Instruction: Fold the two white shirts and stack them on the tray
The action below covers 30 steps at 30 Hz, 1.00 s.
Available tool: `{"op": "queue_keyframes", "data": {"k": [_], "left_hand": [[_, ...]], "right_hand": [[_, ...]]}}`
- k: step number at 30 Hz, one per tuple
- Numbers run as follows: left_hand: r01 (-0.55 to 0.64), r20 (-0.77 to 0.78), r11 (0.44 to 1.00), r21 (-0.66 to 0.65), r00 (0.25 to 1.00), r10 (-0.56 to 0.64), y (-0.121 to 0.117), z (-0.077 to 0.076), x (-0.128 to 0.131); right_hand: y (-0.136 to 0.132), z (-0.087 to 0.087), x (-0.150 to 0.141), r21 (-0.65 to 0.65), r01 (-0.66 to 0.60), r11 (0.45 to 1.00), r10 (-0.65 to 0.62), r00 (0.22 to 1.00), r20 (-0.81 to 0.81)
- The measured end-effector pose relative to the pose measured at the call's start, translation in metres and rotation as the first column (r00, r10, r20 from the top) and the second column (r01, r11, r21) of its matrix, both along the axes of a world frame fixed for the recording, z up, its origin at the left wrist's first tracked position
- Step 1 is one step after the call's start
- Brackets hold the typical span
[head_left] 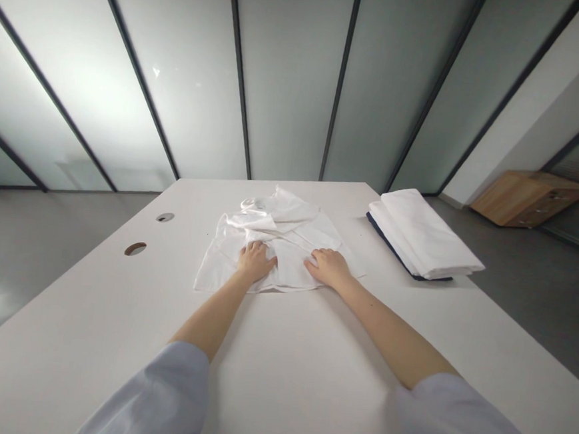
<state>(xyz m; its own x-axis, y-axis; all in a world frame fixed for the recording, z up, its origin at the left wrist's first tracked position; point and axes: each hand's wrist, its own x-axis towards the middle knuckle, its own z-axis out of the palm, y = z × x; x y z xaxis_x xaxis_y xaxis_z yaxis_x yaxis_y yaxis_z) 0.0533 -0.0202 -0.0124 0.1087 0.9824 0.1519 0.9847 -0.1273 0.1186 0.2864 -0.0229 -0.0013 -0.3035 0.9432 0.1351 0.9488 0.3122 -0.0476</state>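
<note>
On the white table (278, 363), a crumpled white garment (292, 244) is lying; the left hand (256, 262) is pressing its left part and the right hand (329, 269) its right, both spreading open, gripping nothing; right of the garment, folded white cloth (421, 234) is resting on dark cloth (392, 245)

Hands (257, 262) on white cloth (300, 241)
</note>
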Motion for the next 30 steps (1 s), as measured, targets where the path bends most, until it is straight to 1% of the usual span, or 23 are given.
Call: {"op": "queue_keyframes", "data": {"k": [3, 5, 7, 9, 11, 12, 14, 16, 18, 19, 21, 22, 23, 24, 26, 27, 28, 29, 30], "left_hand": [[0.004, 0.023, 1.000, 0.001, 1.000, -0.004, 0.004, 0.001, -0.005], [0.017, 0.038, 1.000, -0.021, 0.999, -0.016, 0.006, 0.002, -0.007], [0.042, 0.045, 0.998, -0.055, 0.998, -0.040, 0.006, 0.002, -0.007], [0.057, 0.059, 0.996, -0.070, 0.997, -0.052, 0.006, 0.004, -0.005], [0.066, 0.070, 0.998, -0.011, 0.995, -0.065, 0.004, 0.006, -0.002], [0.078, 0.072, 0.996, 0.047, 0.994, -0.082, 0.003, 0.007, 0.000], [0.138, 0.067, 0.977, 0.164, 0.986, -0.151, 0.000, 0.009, 0.005], [0.249, 0.060, 0.946, 0.208, 0.962, -0.266, -0.003, 0.011, 0.011], [0.357, 0.063, 0.919, 0.167, 0.926, -0.371, -0.005, 0.009, 0.016], [0.396, 0.073, 0.908, 0.135, 0.910, -0.407, -0.006, 0.008, 0.019], [0.438, 0.115, 0.896, 0.071, 0.889, -0.443, -0.006, 0.004, 0.022], [0.444, 0.153, 0.895, 0.044, 0.882, -0.445, -0.005, 0.002, 0.023], [0.441, 0.205, 0.897, 0.027, 0.876, -0.436, -0.005, 0.000, 0.023], [0.430, 0.273, 0.903, 0.024, 0.866, -0.420, -0.003, -0.001, 0.023], [0.374, 0.448, 0.924, 0.076, 0.815, -0.366, 0.002, -0.001, 0.020], [0.315, 0.551, 0.940, 0.133, 0.764, -0.334, 0.006, 0.000, 0.018], [0.224, 0.658, 0.953, 0.202, 0.690, -0.302, 0.011, 0.002, 0.014], [0.103, 0.761, 0.960, 0.260, 0.590, -0.270, 0.017, 0.004, 0.008], [-0.042, 0.852, 0.957, 0.288, 0.467, -0.236, 0.024, 0.008, 0.000]], "right_hand": [[-0.002, 0.003, 0.000, 0.015, 0.077, 0.997, -0.077, 0.997, -0.006], [0.000, 0.001, 0.004, 0.032, 0.135, 0.990, -0.135, 0.991, 0.008], [0.004, -0.002, 0.009, 0.011, 0.182, 0.983, -0.182, 0.983, 0.017], [0.008, -0.004, 0.014, -0.032, 0.202, 0.979, -0.202, 0.979, -0.004], [0.013, -0.005, 0.017, -0.034, 0.189, 0.981, -0.191, 0.979, -0.069], [0.015, -0.006, 0.018, -0.016, 0.158, 0.987, -0.159, 0.980, -0.117], [0.017, -0.006, 0.014, 0.044, 0.055, 0.997, -0.044, 0.972, -0.229], [0.017, -0.007, 0.006, 0.119, -0.056, 0.991, 0.095, 0.931, -0.353], [0.012, -0.007, -0.005, 0.147, -0.170, 0.974, 0.222, 0.842, -0.491], [0.008, -0.006, -0.011, 0.131, -0.240, 0.962, 0.272, 0.782, -0.561], [-0.001, -0.005, -0.021, 0.069, -0.399, 0.915, 0.336, 0.653, -0.678], [-0.006, -0.004, -0.025, 0.052, -0.458, 0.888, 0.351, 0.599, -0.720], [-0.010, -0.003, -0.027, 0.058, -0.488, 0.871, 0.361, 0.555, -0.750], [-0.013, -0.002, -0.028, 0.094, -0.488, 0.868, 0.375, 0.519, -0.769], [-0.014, -0.002, -0.025, 0.211, -0.405, 0.889, 0.401, 0.470, -0.786], [-0.013, -0.003, -0.022, 0.262, -0.335, 0.905, 0.401, 0.463, -0.791], [-0.010, -0.005, -0.017, 0.293, -0.260, 0.920, 0.385, 0.468, -0.795], [-0.006, -0.007, -0.012, 0.300, -0.189, 0.935, 0.355, 0.481, -0.802], [-0.001, -0.010, -0.007, 0.285, -0.127, 0.950, 0.310, 0.496, -0.811]]}}
